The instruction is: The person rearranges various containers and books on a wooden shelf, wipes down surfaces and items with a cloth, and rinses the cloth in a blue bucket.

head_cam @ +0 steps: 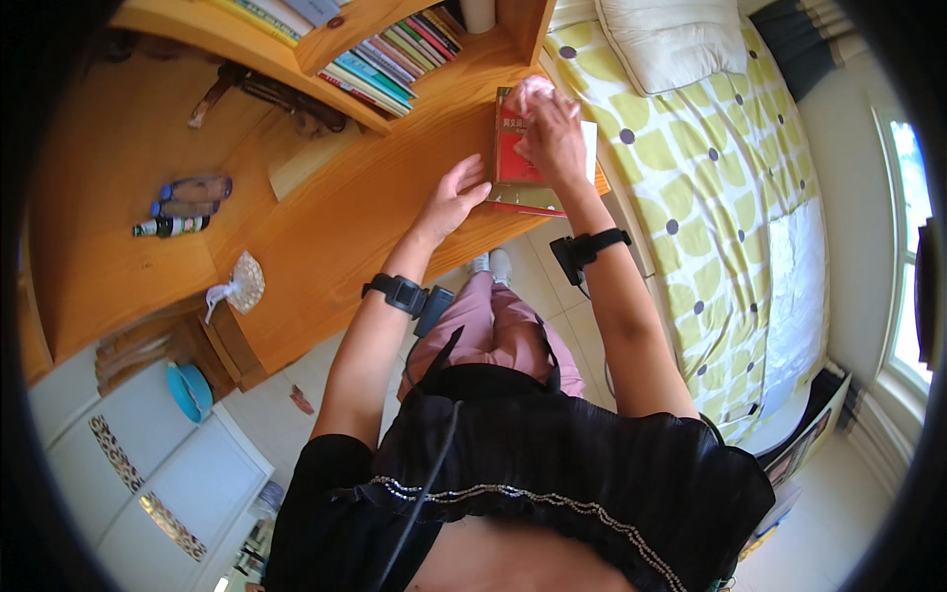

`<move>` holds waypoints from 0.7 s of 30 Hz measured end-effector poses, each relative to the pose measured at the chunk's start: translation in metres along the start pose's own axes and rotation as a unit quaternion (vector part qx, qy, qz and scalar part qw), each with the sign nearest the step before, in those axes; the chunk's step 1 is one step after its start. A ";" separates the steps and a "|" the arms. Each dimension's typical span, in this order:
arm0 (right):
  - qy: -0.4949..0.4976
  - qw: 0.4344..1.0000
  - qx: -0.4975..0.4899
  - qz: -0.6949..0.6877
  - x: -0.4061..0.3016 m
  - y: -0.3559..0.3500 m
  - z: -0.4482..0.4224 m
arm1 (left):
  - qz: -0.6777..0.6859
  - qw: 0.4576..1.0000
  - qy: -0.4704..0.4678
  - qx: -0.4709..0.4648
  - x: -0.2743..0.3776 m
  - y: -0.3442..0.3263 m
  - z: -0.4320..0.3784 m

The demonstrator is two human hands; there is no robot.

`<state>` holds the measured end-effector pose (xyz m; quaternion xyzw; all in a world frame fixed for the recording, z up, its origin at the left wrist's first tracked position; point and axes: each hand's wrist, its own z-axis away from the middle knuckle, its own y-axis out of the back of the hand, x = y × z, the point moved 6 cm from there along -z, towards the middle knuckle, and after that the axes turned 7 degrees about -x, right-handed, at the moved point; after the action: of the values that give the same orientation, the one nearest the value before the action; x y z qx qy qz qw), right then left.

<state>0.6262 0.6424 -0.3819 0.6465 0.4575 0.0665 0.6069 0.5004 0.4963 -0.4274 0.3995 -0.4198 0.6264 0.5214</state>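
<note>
My right hand [556,140] is closed around a crumpled pink-and-white cloth [534,90] over the upper part of a red book [510,155]. The hand is slightly blurred and hides much of the cover, which bears writing. Beneath the red book lies a larger book [527,197] with an olive-brown cover and a red lower edge. A white sheet or page [590,148] shows at the right side of the stack. My left hand [455,194] is at the stack's left edge, fingers apart and holding nothing; whether its thumb touches the books I cannot tell.
The wooden desk [348,229] carries a shelf with a row of books [392,63]. Farther left are plastic bottles [196,189], a green glass bottle [172,226] and a tied plastic bag [245,283]. A bed [692,185] borders the desk's right end. A blue basin [189,392] stands lower left.
</note>
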 end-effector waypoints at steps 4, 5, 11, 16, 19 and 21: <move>0.070 0.994 -0.075 0.035 -0.042 -0.025 0.033 | 0.095 0.994 0.046 -0.003 -0.016 0.004 -0.020; 0.083 0.989 -0.118 0.016 -0.049 -0.023 0.049 | 0.111 0.991 0.074 -0.020 -0.025 0.004 -0.025; -0.115 0.952 -0.173 -0.223 -0.037 0.016 0.099 | 0.153 0.982 0.108 0.008 -0.029 0.010 -0.035; -0.218 0.943 0.056 -0.244 0.028 0.037 0.055 | 0.134 0.983 0.125 -0.006 -0.026 0.011 -0.050; -0.190 0.971 0.042 -0.139 0.015 0.001 0.041 | 0.102 0.982 0.157 -0.007 -0.022 0.002 -0.057; -0.177 0.968 0.039 -0.171 0.001 -0.005 0.044 | 0.082 0.981 0.178 0.006 -0.024 0.005 -0.057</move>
<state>0.6528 0.6102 -0.3979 0.5838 0.4485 -0.1717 0.6546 0.4956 0.5417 -0.4685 0.2490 -0.3481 0.7303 0.5324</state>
